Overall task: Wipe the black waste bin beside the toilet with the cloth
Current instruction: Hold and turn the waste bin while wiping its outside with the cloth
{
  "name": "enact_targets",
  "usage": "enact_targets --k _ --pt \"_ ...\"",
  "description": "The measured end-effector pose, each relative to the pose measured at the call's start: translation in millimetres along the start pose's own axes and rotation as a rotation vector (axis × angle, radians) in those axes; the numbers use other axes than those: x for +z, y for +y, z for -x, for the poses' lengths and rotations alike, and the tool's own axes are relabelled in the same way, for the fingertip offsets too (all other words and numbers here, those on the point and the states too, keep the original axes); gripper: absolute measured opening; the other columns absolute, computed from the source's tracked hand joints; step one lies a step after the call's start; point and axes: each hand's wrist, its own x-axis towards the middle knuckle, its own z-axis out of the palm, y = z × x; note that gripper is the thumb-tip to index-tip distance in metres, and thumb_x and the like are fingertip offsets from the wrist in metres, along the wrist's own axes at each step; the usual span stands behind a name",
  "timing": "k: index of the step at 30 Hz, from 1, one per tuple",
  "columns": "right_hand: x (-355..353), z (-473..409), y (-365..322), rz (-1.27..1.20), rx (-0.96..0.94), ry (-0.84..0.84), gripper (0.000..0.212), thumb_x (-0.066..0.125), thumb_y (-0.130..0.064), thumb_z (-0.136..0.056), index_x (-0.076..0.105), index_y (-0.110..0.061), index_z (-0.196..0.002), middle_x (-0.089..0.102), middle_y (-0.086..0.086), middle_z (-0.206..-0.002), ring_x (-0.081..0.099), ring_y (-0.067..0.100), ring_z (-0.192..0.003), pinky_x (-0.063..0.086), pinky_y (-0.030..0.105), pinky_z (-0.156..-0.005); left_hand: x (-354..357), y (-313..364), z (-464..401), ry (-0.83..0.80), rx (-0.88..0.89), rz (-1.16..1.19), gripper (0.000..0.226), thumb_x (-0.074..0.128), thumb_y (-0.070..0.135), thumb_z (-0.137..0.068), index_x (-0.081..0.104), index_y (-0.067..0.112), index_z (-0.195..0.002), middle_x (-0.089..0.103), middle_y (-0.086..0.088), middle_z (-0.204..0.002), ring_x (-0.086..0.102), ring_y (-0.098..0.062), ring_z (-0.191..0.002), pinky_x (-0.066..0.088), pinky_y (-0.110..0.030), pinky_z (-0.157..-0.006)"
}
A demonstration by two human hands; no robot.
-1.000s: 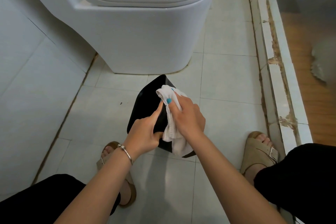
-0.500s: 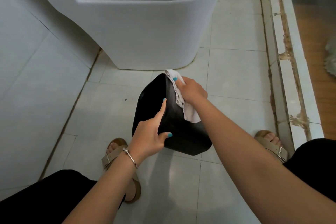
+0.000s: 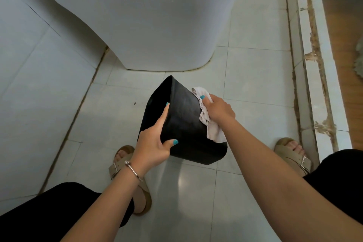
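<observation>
Cloth [image 3: 211,124] now farther right on bin [image 3: 182,124]

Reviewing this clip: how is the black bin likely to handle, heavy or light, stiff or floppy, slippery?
Probably light: the left hand alone holds the bin tilted. Its walls look stiff, keeping straight edges while the right hand presses the cloth on its side. The glossy surface may be slippery, so a firm grip seems wise.
</observation>
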Motion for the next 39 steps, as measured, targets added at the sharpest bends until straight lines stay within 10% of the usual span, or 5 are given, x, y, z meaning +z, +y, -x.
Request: enact_targets --k 10,24,34,39 --pt "11 19 55 -0.149 0.212 0.032 0.044 0.031 -0.057 -0.093 0.057 -0.034 -0.121 0.063 -0.001 -0.114 0.057 0.027 -0.102 0.039 0.036 -0.08 -3 0 2 -0.053 0.047 -0.046 0.111 0.076 0.018 -0.079 -0.007 0.058 -0.142 0.063 -0.011 -0.07 0.048 -0.02 -0.045 0.051 -0.037 -0.052" --pt "1 73 14 -0.131 0.093 0.164 0.039 0.029 -0.053 -0.091 0.059 -0.027 -0.097 0.063 0.0 -0.096 0.058 0.027 -0.088 0.038 0.035 -0.068 0 32 -3 -0.125 0.21 -0.171 0.11 0.077 0.015 -0.075 -0.003 0.038 -0.148 0.027 0.01 -0.042 0.049 -0.002 -0.055 0.031 -0.014 -0.04" --pt "-15 100 -39 -0.27 -0.132 0.215 0.038 0.028 -0.057 -0.088 0.05 -0.049 -0.117 0.06 -0.005 -0.107 0.057 0.026 -0.096 0.043 0.038 -0.076 5 37 1 -0.067 0.304 -0.131 0.093 0.049 0.022 -0.069 0.006 0.04 -0.149 0.07 0.004 -0.093 0.06 -0.02 -0.065 0.044 -0.021 -0.054" --pt "-4 96 -34 -0.173 -0.158 0.256 0.046 0.029 -0.061 -0.092 0.044 -0.049 -0.133 0.053 -0.006 -0.124 0.054 0.025 -0.102 0.04 0.036 -0.076 5 30 2 -0.047 0.275 -0.137 0.1 0.059 0.015 -0.071 0.001 0.04 -0.148 0.066 0.005 -0.075 0.047 -0.013 -0.05 0.032 -0.014 -0.046"
